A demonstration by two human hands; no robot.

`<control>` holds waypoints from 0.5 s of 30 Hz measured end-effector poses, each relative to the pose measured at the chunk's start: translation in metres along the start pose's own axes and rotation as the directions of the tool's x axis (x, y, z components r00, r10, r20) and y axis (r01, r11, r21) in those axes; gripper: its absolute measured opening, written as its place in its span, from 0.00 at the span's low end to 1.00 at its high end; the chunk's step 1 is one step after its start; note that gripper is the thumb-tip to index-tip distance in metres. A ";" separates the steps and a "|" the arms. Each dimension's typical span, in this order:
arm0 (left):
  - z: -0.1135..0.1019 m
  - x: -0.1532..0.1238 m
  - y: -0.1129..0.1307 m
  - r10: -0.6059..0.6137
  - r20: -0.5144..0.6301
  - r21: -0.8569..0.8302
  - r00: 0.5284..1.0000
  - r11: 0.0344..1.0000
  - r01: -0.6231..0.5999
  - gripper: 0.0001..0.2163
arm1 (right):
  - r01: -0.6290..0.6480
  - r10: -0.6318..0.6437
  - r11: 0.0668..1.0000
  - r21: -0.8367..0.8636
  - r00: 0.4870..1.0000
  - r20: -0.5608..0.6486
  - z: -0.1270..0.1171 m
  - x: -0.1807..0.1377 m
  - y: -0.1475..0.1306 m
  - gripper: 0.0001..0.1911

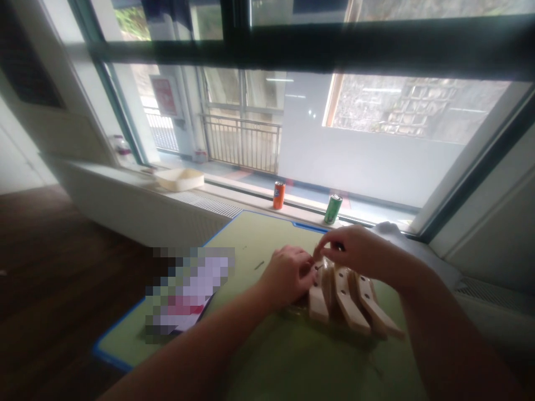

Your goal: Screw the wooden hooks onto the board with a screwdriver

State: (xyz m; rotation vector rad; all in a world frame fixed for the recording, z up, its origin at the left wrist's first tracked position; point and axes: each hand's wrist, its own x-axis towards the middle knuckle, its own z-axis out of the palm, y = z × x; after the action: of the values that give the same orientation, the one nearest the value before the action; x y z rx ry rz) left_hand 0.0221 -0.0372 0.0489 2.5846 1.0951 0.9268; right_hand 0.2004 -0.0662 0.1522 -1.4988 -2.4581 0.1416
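Several pale, bent wooden pieces [350, 312] with dark round holes lie side by side on the green desk [267, 356]. Clear, shiny plastic seems to show around them. My left hand [290, 275] is closed at the left side of the leftmost wooden piece [318, 303], its fingertips gripping that edge. Over the far end of the same piece, my right hand [353, 248] bends down with thumb and forefinger drawn together in a pinch. Whatever sits between those fingertips is too small and blurred to make out.
An orange can [278, 195] and a green can [333, 209] stand on the windowsill beyond the desk. Farther left is a cream tray [179, 180]. A pixelated pale purple item [196, 295] lies on the desk's left. Grey cloth [412, 250] is at the right.
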 end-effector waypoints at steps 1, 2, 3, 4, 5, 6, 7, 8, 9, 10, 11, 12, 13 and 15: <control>0.001 0.000 0.000 -0.007 0.002 0.002 1.000 1.000 0.007 0.07 | -0.007 0.007 1.000 -0.007 0.999 0.053 0.004 0.003 0.003 0.11; 0.001 0.000 -0.001 -0.011 0.003 0.005 1.000 1.000 0.011 0.07 | -0.007 0.008 1.000 -0.010 0.995 0.099 0.008 0.005 0.006 0.11; 0.001 0.000 -0.001 -0.011 0.004 0.008 1.000 1.000 0.011 0.07 | 0.002 -0.001 1.000 -0.008 0.991 0.137 0.012 0.007 0.009 0.11; 0.001 0.000 -0.001 -0.008 0.005 0.010 1.000 1.000 0.008 0.07 | 0.018 -0.017 1.000 -0.004 0.985 0.170 0.014 0.009 0.012 0.11; 0.001 0.000 -0.001 -0.005 0.005 0.012 1.000 1.000 0.005 0.08 | 0.034 -0.034 0.999 0.003 0.981 0.193 0.016 0.010 0.014 0.10; 0.000 0.000 -0.001 -0.003 0.006 0.014 1.000 1.000 0.003 0.08 | 0.047 -0.047 0.999 0.009 0.976 0.210 0.017 0.011 0.015 0.10; -0.001 0.000 -0.001 0.000 0.010 0.015 1.000 1.000 0.000 0.08 | 0.053 -0.055 0.999 0.013 0.973 0.224 0.017 0.011 0.015 0.11; -0.001 0.001 0.000 0.004 0.015 0.014 1.000 1.000 -0.004 0.09 | 0.056 -0.058 0.998 0.013 0.970 0.235 0.017 0.011 0.015 0.11; -0.002 0.001 0.000 0.008 0.022 0.014 1.000 1.000 -0.009 0.09 | 0.059 -0.060 0.998 0.012 0.968 0.245 0.016 0.012 0.014 0.11; -0.003 0.001 0.000 0.013 0.028 0.013 1.000 1.000 -0.014 0.09 | 0.061 -0.062 0.998 0.008 0.966 0.251 0.015 0.012 0.013 0.12; -0.003 0.001 0.000 0.017 0.034 0.013 0.999 1.000 -0.017 0.09 | 0.062 -0.061 0.998 0.004 0.966 0.253 0.014 0.012 0.011 0.13; -0.003 0.001 0.001 0.017 0.036 0.015 0.999 1.000 -0.018 0.10 | 0.060 -0.058 0.998 -0.001 0.967 0.247 0.013 0.012 0.010 0.13; -0.002 0.001 0.000 0.014 0.034 0.017 0.999 1.000 -0.015 0.10 | 0.056 -0.054 0.998 -0.004 0.971 0.234 0.011 0.012 0.010 0.13; -0.002 0.001 0.000 0.002 0.024 0.020 1.000 1.000 -0.003 0.10 | 0.057 -0.056 0.998 0.001 0.981 0.186 0.008 0.012 0.009 0.11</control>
State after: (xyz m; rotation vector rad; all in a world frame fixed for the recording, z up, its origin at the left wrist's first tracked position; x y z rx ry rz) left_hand 0.0219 -0.0368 0.0509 2.6071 1.1009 0.8874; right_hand 0.2008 -0.0508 0.1444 -1.4764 -2.6447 0.2771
